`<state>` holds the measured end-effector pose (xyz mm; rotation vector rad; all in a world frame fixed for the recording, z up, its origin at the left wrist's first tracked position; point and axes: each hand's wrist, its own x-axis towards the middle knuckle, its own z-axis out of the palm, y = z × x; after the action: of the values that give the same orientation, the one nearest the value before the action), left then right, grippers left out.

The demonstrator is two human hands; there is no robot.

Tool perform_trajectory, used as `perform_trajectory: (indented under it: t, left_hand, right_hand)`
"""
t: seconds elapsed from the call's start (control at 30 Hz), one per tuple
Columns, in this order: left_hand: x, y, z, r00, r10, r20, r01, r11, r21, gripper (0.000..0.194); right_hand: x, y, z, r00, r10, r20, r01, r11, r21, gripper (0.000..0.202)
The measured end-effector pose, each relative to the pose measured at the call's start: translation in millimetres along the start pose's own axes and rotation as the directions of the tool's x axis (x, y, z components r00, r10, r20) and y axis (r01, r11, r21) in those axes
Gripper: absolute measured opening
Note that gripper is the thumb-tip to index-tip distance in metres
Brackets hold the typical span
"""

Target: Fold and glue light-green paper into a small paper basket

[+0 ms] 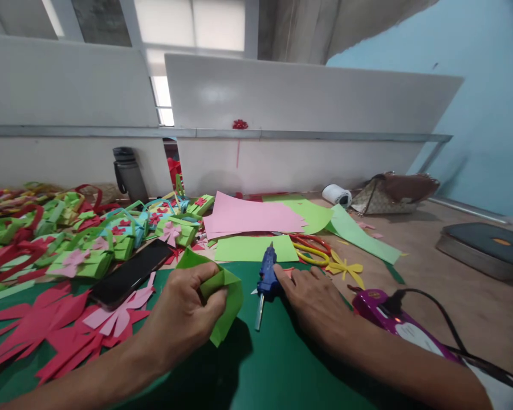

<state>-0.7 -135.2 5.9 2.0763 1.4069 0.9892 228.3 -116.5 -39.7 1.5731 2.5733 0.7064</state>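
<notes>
My left hand [192,302] is closed around a folded piece of green paper [228,296], pinching it between thumb and fingers just above the green mat [273,364]. Right of it, a blue hot glue gun [267,273] points away from me, with a clear glue stick protruding from its back end. My right hand [316,296] is against the gun's right side, index finger touching the body; the handle seems hidden beneath the palm. Scissors with yellow handles [312,256] and a yellow paper cutout [345,267] lie just beyond this hand.
Pink sheets [256,216] and green sheets [256,249] lie ahead. At left are a black phone [130,273], red paper flowers [34,324], small green paper bags [83,259] and a bottle [129,173]. A purple power strip [393,319] with cables, a handbag [393,193] and a dark case [487,250] occupy the right.
</notes>
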Motion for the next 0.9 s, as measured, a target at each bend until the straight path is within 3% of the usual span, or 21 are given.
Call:
perform_trajectory:
  t: [0.2, 0.4, 0.47, 0.53, 0.6, 0.7, 0.8, 0.9]
  left_hand:
    - [-0.5, 3.2, 1.7, 0.997, 0.0, 0.074, 0.004, 0.998, -0.06, 0.022]
    - [-1.4, 5.1, 2.2, 0.996, 0.033, 0.086, -0.029, 0.998, -0.049, 0.025]
    - [-2.0, 4.3, 1.8, 0.994, 0.04, 0.102, -0.035, 0.998, -0.052, 0.026]
    - [-2.7, 3.0, 1.6, 0.992, 0.042, 0.117, -0.035, 0.998, -0.06, 0.024]
    - [-4.0, 2.1, 1.8, 0.99, 0.043, 0.136, -0.032, 0.996, -0.084, 0.02]
    - [-6.8, 2.3, 2.6, 0.985, 0.062, 0.158, -0.038, 0.988, -0.15, 0.011]
    - [-9.1, 5.0, 2.9, 0.981, 0.091, 0.173, -0.053, 0.976, -0.213, 0.012]
    - [-9.8, 7.9, 1.3, 0.971, 0.12, 0.207, -0.077, 0.975, -0.206, 0.018]
  right_hand:
    - [-5.9, -10.0, -1.2, 0.996, -0.084, -0.003, 0.083, 0.996, -0.04, 0.043]
    - [-8.4, -15.0, -15.2, 0.991, -0.134, 0.029, 0.135, 0.991, -0.017, 0.044]
    - [-7.2, -12.2, -26.5, 0.989, -0.142, -0.038, 0.143, 0.989, 0.025, 0.04]
    - [-4.5, -8.6, -41.9, 0.969, -0.146, -0.198, 0.177, 0.972, 0.153, 0.034]
    - [-0.6, -7.1, -58.2, 0.935, -0.085, -0.346, 0.229, 0.887, 0.401, 0.031]
    - [6.0, -12.1, -75.1, 0.943, 0.013, -0.332, 0.242, 0.655, 0.716, 0.035]
    - [11.0, -20.5, -78.3, 0.962, -0.005, -0.274, 0.237, 0.518, 0.822, 0.049]
    - [12.4, -23.1, -75.8, 0.959, -0.091, -0.27, 0.279, 0.49, 0.826, 0.052]
